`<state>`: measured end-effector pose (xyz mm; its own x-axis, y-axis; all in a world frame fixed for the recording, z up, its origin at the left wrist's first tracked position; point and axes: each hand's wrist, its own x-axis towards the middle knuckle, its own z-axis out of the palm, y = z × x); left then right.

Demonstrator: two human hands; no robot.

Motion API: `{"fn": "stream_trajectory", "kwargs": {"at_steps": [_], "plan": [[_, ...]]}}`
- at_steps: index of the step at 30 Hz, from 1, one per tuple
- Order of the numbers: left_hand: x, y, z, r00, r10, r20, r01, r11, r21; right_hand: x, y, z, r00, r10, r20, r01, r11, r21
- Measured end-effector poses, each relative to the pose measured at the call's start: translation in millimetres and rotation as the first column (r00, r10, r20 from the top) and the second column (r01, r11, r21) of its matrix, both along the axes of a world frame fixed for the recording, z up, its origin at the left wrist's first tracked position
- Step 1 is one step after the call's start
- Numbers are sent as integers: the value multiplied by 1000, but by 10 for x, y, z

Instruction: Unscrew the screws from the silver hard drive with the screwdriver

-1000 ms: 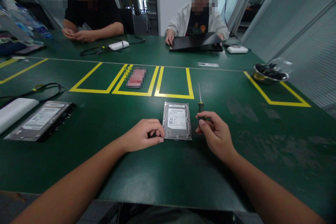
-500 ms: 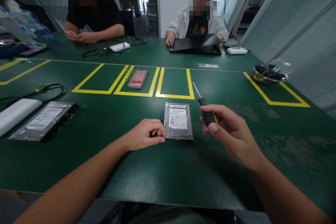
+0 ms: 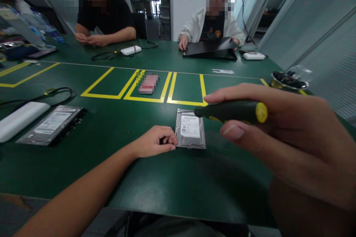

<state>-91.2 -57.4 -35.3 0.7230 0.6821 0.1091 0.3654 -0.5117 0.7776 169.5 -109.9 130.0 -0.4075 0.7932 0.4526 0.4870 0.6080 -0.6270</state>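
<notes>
Your left hand [image 3: 154,143]: fingers curling loosely, pressing against left near corner of hard drive [image 3: 190,129], which is lying flat, label up, on green table [image 3: 178,177] just before yellow-taped boxes [image 3: 185,89].
Your right hand [image 3: 289,140]: pinching screwdriver [image 3: 230,111] between thumb and fingers, holding it raised close to camera, handle's yellow end pointing right.
Second drive [image 3: 51,125]: lying at far left, beside white pack [image 3: 20,116].

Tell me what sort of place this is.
Probably an electronics workbench in an office: a green table taped into yellow boxes, a silver hard drive, and a black-and-yellow screwdriver.
</notes>
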Motion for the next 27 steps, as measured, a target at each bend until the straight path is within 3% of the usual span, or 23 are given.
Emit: {"fn": "stream_trajectory", "kwargs": {"at_steps": [8, 16, 27], "plan": [[0, 32, 5, 999, 5, -37, -4, 1000, 27, 39, -24, -43, 998, 45, 49, -41, 995, -93], [1, 11, 8, 999, 28, -41, -28, 1000, 9, -44, 89, -44, 976, 92, 197, -83, 995, -52], [-3, 25, -16, 999, 14, -41, -14, 1000, -10, -256, 228, -272, 945, 139, 296, -115, 989, -96]]}}
